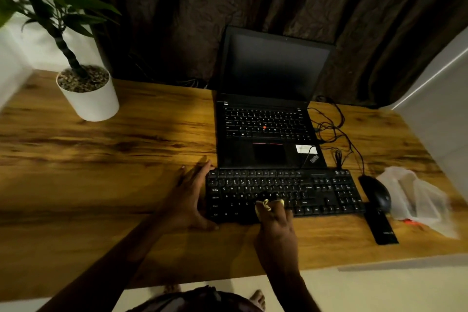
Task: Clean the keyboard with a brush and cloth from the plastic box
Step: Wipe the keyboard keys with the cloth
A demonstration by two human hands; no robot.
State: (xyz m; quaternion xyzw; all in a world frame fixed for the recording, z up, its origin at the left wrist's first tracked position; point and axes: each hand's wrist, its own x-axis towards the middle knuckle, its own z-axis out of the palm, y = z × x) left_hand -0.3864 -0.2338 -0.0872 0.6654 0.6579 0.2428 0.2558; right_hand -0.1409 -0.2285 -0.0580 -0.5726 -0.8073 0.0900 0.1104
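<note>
- The keyboard (316,192) is lying in the lower middle of the frame on the wooden desk (101,185), just in front of the open laptop (268,114). Its long axis is running left to right across the picture.
- The right hand (277,225) is reaching in from the bottom edge, its fingers bunched round a small yellowish cloth (264,204) and pressing it onto the lower key rows, left of the keyboard's centre.
- The left hand (188,197) is lying flat against the keyboard's left end, fingers straight and holding nothing, apparently bracing it.
- From the cloth, most of the keys are stretching away to the right, toward the mouse (376,194). The wiping is therefore likely calling for strokes along the long axis, and the right hand is the nearer one for that.
- The translucent plastic box (415,195) is sitting at the right edge, beyond the mouse and well apart from both hands.
- A flat black object (381,227) is lying below the mouse; I cannot tell whether it is the brush.
</note>
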